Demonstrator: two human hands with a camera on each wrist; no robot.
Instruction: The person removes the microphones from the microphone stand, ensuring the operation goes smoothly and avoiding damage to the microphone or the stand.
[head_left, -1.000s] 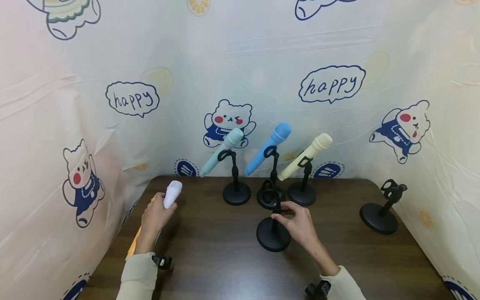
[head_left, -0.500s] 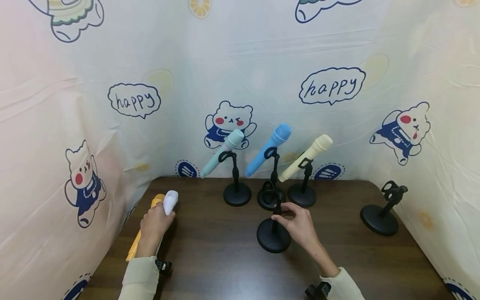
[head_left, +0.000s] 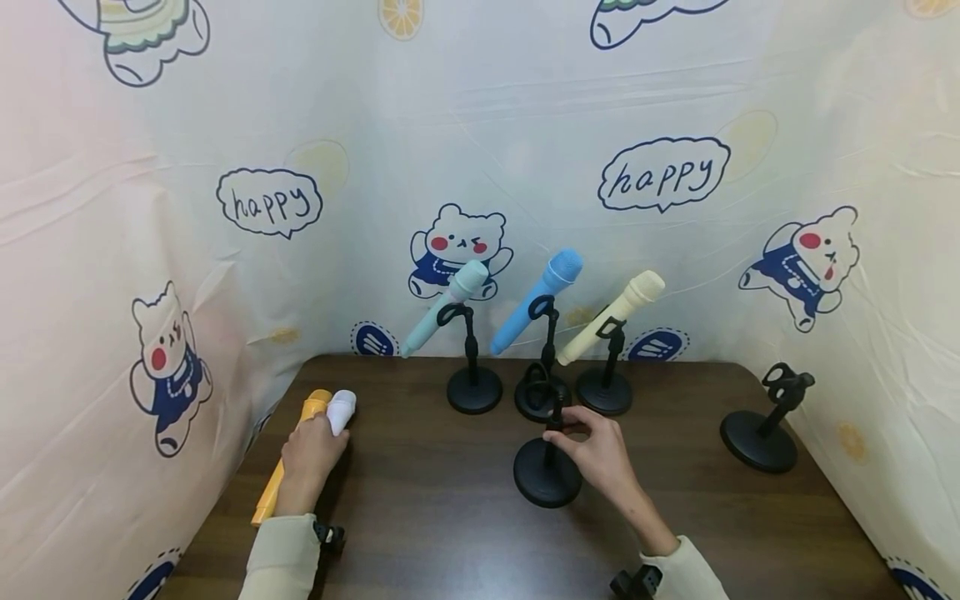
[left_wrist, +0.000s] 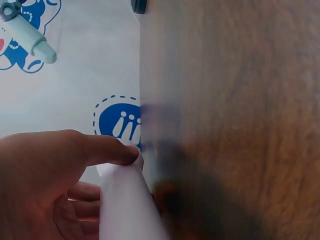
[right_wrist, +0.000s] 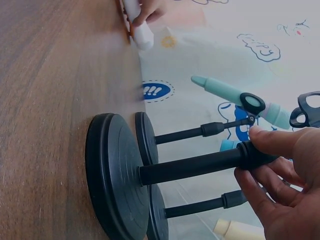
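At the table's left side my left hand (head_left: 310, 458) grips a white microphone (head_left: 341, 408) by its body. The left wrist view shows the thumb along the near side of this microphone (left_wrist: 127, 207), the other fingers curled behind. An orange microphone (head_left: 268, 495) lies on the table beside that hand, partly covered by it. My right hand (head_left: 602, 450) pinches the upper post of a black microphone stand (head_left: 547, 481) between thumb and fingers. Its round base (right_wrist: 117, 175) sits upright on the table, and its ring clip (head_left: 537, 384) holds no microphone.
Behind stand three stands bearing a mint microphone (head_left: 442, 310), a blue microphone (head_left: 536, 302) and a cream microphone (head_left: 611, 317), all tilted. Another black stand (head_left: 759, 440) without a microphone is at the table's right edge. A printed cloth (head_left: 525, 100) rises behind and beside the table (head_left: 435, 517).
My left hand has lowered slightly with the white microphone, and more of the orange microphone shows beside it. The right hand stays on the stand. The view has tipped slightly.
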